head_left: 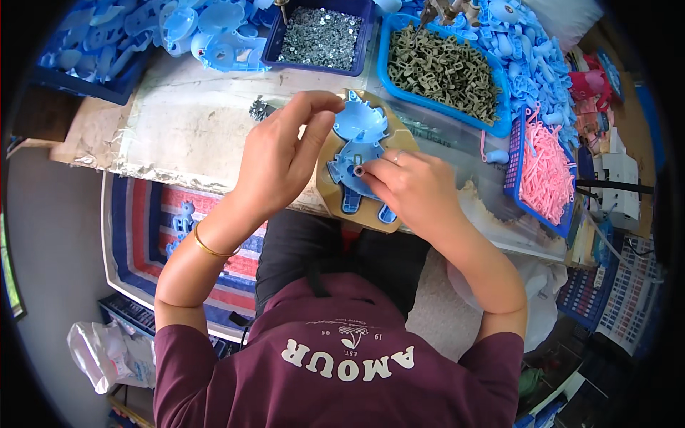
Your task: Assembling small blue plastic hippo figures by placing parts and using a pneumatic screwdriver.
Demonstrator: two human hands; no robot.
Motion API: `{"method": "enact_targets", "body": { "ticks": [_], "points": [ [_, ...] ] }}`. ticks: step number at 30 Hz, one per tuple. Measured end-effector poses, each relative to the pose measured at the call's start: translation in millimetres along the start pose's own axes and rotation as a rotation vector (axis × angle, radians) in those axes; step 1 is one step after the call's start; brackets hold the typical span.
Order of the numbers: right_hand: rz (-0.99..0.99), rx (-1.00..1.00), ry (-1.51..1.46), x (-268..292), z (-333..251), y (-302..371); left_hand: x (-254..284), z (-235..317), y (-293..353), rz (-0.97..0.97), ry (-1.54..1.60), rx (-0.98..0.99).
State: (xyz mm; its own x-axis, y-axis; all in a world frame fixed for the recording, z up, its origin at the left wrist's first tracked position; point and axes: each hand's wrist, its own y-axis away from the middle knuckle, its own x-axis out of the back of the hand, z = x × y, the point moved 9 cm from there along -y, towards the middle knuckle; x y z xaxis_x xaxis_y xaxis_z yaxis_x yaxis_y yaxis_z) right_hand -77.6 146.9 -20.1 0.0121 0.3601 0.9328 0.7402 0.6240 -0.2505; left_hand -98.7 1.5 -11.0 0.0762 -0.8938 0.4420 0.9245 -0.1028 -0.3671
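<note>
In front of me a light blue plastic toy half-shell (pixel 354 153) lies hollow side up on a tan, board-like holder (pixel 330 153). It has a rounded upper part, a body and two short legs. My right hand (pixel 419 187) reaches over the body from the right, thumb and forefinger pinching a small ring-ended part (pixel 359 171) at its middle. My left hand (pixel 282 153) is raised by the shell's upper left. Its thumb and forefinger tips come together; anything between them is too small to see.
Small metal pieces fill a dark blue tray (pixel 274 53); a bright blue tray (pixel 506 107) holds grey-green clips. Pink strips (pixel 546 171) lie in a basket at the right. Blue toy shells (pixel 228 39) crowd the back. Below left, a striped-lined bin (pixel 143 274) contains blue toy horses (pixel 184 220).
</note>
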Motion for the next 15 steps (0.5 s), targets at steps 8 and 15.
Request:
{"method": "enact_targets", "body": {
  "ticks": [8, 15],
  "points": [
    [-0.251, 0.023, -0.049, -26, 9, -16, -13, 11, 20, -0.121, -0.212, -0.255],
    [-0.417, 0.062, -0.044, -37, 10, -21, -46, 10, 50, -0.404, -0.447, -0.504]
  ]
}}
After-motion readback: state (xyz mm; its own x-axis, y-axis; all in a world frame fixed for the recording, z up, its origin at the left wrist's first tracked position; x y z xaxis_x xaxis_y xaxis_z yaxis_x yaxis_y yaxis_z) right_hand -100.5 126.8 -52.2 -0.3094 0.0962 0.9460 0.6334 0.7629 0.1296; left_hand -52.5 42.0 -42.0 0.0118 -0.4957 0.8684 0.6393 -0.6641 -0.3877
